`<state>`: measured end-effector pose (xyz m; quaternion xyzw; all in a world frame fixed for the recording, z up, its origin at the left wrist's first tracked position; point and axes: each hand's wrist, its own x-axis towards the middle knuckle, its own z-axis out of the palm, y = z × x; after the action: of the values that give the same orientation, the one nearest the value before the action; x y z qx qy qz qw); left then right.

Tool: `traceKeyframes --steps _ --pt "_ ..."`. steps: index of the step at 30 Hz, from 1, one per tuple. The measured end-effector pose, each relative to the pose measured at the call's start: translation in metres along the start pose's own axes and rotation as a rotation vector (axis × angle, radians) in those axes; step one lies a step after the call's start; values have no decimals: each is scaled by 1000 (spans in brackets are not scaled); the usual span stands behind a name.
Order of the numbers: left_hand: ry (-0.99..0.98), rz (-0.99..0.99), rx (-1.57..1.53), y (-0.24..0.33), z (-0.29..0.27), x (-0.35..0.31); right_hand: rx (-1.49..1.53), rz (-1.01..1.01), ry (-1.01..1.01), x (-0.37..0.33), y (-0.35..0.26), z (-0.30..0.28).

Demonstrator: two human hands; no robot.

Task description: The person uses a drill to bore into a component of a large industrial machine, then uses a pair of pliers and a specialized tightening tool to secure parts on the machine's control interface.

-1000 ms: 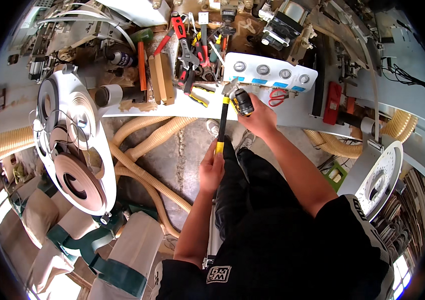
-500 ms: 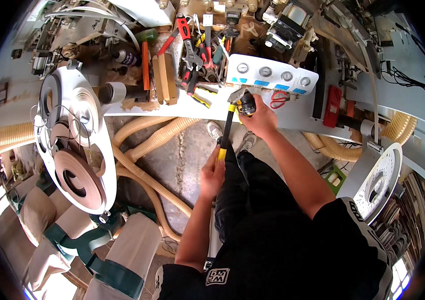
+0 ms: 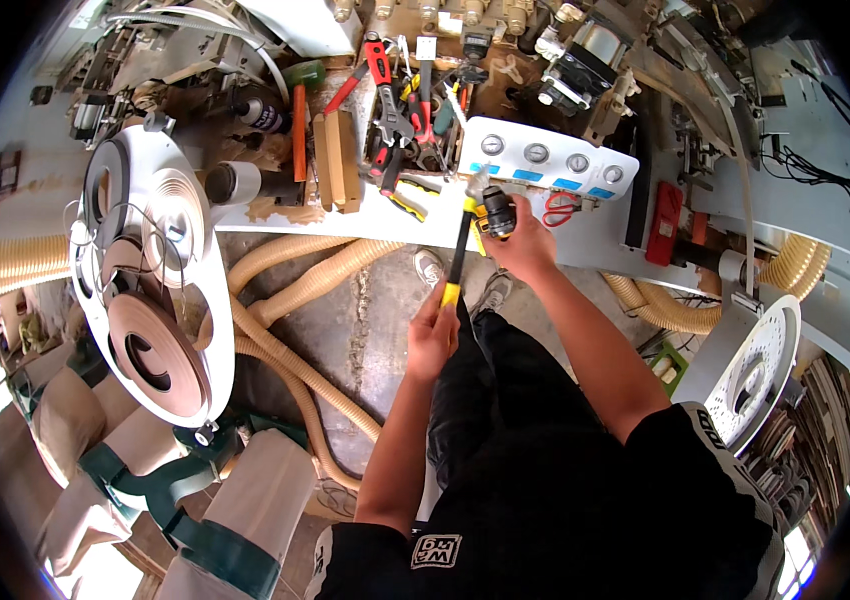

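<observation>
My left hand (image 3: 433,335) is wrapped round the black-and-yellow handle of a hammer (image 3: 460,250). The handle slants up and away, and the grey metal head is at its far end. In my right hand (image 3: 528,243) is what looks like a cordless drill (image 3: 496,212), black with yellow parts, its black chuck end beside the hammer's head. Whether hammer and drill touch I cannot tell. My fingers and palm hide most of the drill's body. Just right of it lie red-handled scissors (image 3: 559,208), below a white panel with gauges (image 3: 545,152).
Wrenches and pliers (image 3: 392,115) crowd a tray on the machine's ledge. Yellow-black cutters (image 3: 408,207) lie at the ledge's front. A white reel plate with rolls of edging (image 3: 158,345) stands left. Ribbed hoses (image 3: 295,330) cross the floor, and a perforated white disc (image 3: 755,375) stands right.
The hammer and drill have shifted slightly right in the picture, and the hammer's head has tilted beside the drill. Both hands keep their grips; the whole view has shifted a little.
</observation>
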<state>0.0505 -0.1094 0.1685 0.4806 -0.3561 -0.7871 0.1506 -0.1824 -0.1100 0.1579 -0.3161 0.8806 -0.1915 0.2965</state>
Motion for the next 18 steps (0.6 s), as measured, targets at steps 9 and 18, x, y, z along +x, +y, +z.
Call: traceKeyframes --steps 9,18 --pt "-23 -37 -11 -17 -24 2 -4 -70 -29 0 -6 -7" --pt "33 62 -53 -11 7 29 -32 -57 -17 1 -4 -5"
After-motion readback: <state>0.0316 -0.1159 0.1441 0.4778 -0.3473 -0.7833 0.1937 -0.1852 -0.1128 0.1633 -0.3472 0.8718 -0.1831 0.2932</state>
